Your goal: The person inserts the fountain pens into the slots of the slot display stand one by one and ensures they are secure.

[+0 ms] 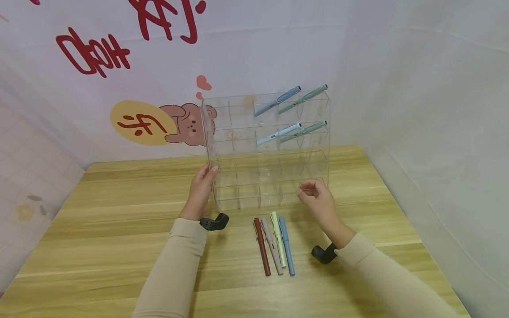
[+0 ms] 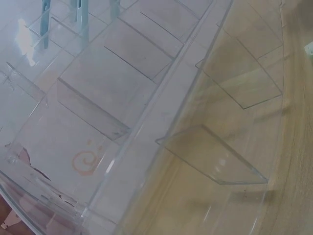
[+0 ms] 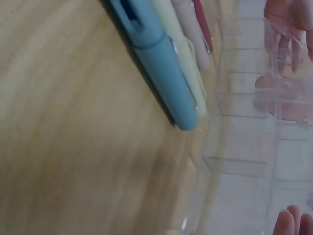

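Note:
A clear acrylic pen rack [image 1: 268, 176] with tiers of small compartments stands upright on the table. My left hand [image 1: 200, 190] grips its left side panel, thumb on the near side. Near the rack's lower right front is my right hand [image 1: 318, 198], fingers loosely bent and no object visible in them; its fingertips also show in the right wrist view. A blue pen [image 1: 278, 100] and a green pen [image 1: 303, 99] lean in the top tier. Below them sit a light blue pen [image 1: 279, 134] and another green pen [image 1: 304, 131].
In front of the rack, a dark red pen [image 1: 262, 247], a mauve pen [image 1: 272, 247], a pale green pen [image 1: 279, 240] and a blue pen [image 1: 287, 247] lie side by side on the wooden table [image 1: 131, 229]. A printed cloth [image 1: 254, 48] hangs behind.

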Demonstrator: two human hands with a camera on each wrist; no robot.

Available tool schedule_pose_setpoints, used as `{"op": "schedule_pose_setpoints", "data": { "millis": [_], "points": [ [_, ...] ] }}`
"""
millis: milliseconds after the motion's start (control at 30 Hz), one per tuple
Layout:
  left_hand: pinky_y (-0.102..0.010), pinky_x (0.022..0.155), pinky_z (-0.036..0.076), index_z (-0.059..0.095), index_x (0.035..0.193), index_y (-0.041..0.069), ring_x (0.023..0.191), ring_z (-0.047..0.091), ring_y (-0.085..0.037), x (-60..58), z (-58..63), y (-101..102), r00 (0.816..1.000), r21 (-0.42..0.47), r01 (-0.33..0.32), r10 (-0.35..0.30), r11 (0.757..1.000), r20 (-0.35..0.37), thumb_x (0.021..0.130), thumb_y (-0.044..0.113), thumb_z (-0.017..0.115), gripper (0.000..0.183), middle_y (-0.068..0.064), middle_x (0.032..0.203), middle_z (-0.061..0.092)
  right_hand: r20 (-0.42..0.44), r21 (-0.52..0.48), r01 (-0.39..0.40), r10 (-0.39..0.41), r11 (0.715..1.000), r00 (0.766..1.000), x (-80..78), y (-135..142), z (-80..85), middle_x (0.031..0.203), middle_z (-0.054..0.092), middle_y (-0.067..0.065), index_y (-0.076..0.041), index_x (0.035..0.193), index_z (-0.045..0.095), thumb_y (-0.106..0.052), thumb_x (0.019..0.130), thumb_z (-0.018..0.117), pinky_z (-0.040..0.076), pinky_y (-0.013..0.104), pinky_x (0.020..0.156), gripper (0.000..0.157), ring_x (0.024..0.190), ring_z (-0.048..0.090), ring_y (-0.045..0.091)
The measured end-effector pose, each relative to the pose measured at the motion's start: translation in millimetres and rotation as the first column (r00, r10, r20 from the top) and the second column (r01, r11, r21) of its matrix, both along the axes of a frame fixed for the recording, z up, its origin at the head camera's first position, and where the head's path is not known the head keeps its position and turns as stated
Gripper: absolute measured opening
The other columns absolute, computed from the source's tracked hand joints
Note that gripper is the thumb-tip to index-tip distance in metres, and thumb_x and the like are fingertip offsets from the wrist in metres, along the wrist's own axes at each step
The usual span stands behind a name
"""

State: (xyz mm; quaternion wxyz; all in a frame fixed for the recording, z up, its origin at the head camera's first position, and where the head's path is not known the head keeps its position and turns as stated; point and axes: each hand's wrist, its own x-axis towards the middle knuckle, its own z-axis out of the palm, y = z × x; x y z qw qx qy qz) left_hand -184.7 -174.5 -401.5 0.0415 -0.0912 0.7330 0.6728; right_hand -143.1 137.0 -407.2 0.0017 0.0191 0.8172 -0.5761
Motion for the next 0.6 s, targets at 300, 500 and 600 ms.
{"op": "schedule_pose_setpoints", "data": {
  "millis": [300,500,600],
  "points": [
    [-0.050,0.115,0.021,0.031,0.152,0.021,0.143,0.024,-0.023,1.8,2.0,1.1,1.000,0.013,0.008,-0.008,1.000,-0.015,0.100,0.046,0.045,0.059,-0.004,0.154,0.031,0.048,0.109,-0.102,0.097,0.989,0.994,3.3,-8.3,-19.5,0.118,0.059,0.021,0.005,0.115,0.058,-0.005,0.089,0.061,0.051,0.033,0.079,0.028,0.105,0.059,0.033],
    [-0.050,0.115,0.020,0.030,0.152,0.019,0.143,0.023,-0.023,2.4,2.4,1.7,1.000,0.024,0.007,-0.007,1.000,-0.020,0.101,0.045,0.045,0.060,-0.005,0.155,0.030,0.070,0.150,-0.169,0.160,0.974,0.985,7.1,-12.2,-27.4,0.113,0.061,0.023,0.007,0.113,0.059,-0.001,0.086,0.063,0.054,0.035,0.074,0.028,0.099,0.062,0.034],
    [-0.050,0.115,0.021,0.031,0.152,0.017,0.143,0.024,-0.023,2.5,2.8,2.7,1.000,0.026,-0.005,0.005,1.000,-0.025,0.101,0.043,0.045,0.059,-0.006,0.154,0.031,0.104,0.143,-0.194,0.181,0.970,0.978,9.9,-14.2,-29.9,0.112,0.060,0.022,0.007,0.112,0.058,-0.002,0.086,0.063,0.055,0.033,0.070,0.028,0.097,0.062,0.032]
  ]
}}
